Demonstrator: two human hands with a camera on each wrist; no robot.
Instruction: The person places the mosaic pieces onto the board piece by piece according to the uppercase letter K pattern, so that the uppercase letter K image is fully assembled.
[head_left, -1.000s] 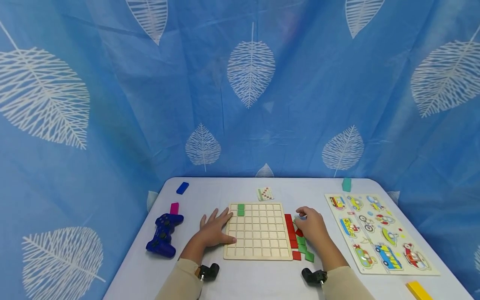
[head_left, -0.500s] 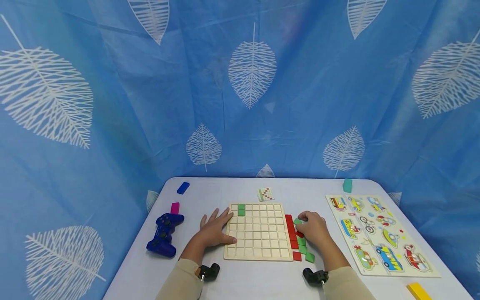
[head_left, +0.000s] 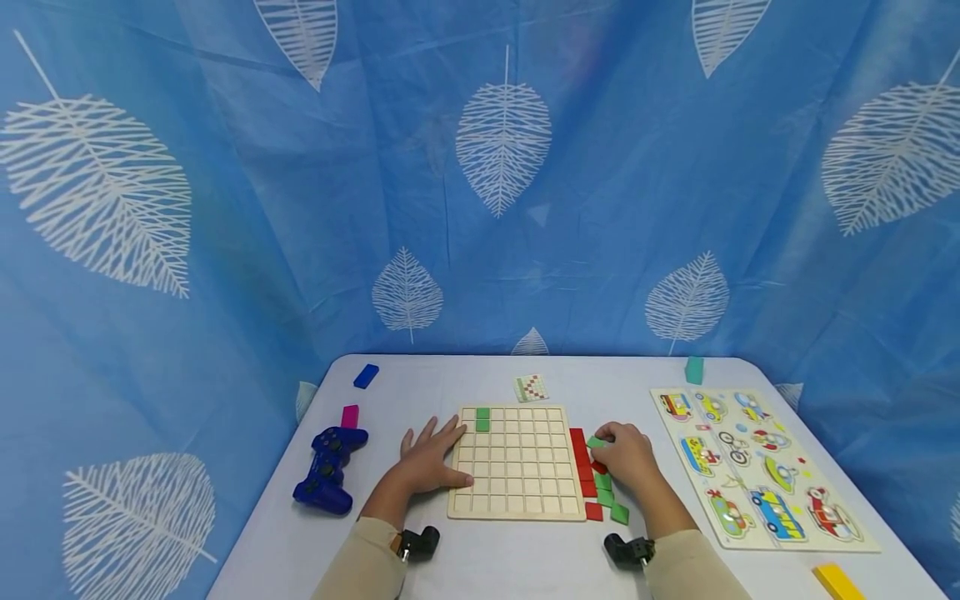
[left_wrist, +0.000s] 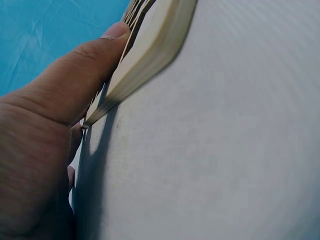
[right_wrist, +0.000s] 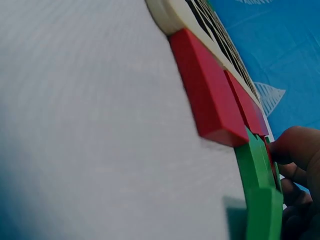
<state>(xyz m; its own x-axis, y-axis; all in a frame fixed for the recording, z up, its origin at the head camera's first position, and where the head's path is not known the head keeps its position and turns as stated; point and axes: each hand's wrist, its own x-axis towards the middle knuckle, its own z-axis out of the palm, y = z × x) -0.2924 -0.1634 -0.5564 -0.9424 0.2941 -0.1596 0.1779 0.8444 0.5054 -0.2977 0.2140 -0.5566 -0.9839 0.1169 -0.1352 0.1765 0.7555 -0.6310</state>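
Note:
A pale wooden grid board (head_left: 517,471) lies flat, with two green tiles (head_left: 482,419) in its cells near the far left. My left hand (head_left: 431,461) rests at the board's left edge, fingers spread; in the left wrist view the thumb (left_wrist: 85,67) lies on the rim. Right of the board, my right hand (head_left: 628,457) has its fingers curled, with a green tile (head_left: 596,442) between index finger and thumb. Red tiles (head_left: 581,458) line the board's right edge. Beside them lie loose green tiles (head_left: 604,497), and the right thumb (right_wrist: 295,145) is close over this pile.
A small pattern card (head_left: 532,387) lies behind the board. On the left are a blue game controller (head_left: 327,471), a pink block (head_left: 349,416) and a blue block (head_left: 365,376). A vehicle puzzle board (head_left: 757,467), a teal block (head_left: 694,370) and a yellow block (head_left: 837,581) are on the right.
My right hand has shifted slightly nearer and to the right, and the green tile at its fingertips shows more plainly. The left hand stays on the board's edge.

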